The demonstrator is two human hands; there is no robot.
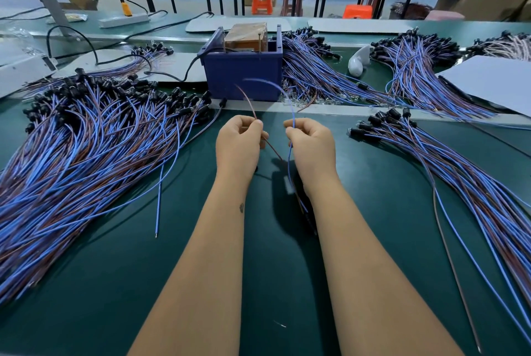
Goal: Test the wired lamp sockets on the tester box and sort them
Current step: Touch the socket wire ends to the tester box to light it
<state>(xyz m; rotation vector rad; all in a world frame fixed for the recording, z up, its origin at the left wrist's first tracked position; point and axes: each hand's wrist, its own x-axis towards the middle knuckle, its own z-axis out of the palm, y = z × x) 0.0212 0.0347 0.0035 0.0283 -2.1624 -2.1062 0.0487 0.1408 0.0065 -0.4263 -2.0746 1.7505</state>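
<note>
My left hand (pixel 240 141) pinches a brown wire (pixel 249 103) and my right hand (pixel 311 141) pinches a blue wire (pixel 290 103). Both wires rise blurred toward the blue tester box (pixel 244 74), which stands just behind my hands with two metal pins sticking up from it. Below my hands the two wires run down to a dark socket (pixel 290 186) hanging between my forearms, partly lost in shadow. A large pile of wired sockets (pixel 86 137) lies at the left. A smaller pile (pixel 448 166) lies at the right.
More wired-socket bundles (pixel 324 74) (pixel 416 68) lie behind and right of the box. A white sheet (pixel 494 80) sits at far right. A black cable (pixel 172 74) runs left from the box. A power strip (pixel 123 20) lies at the back left.
</note>
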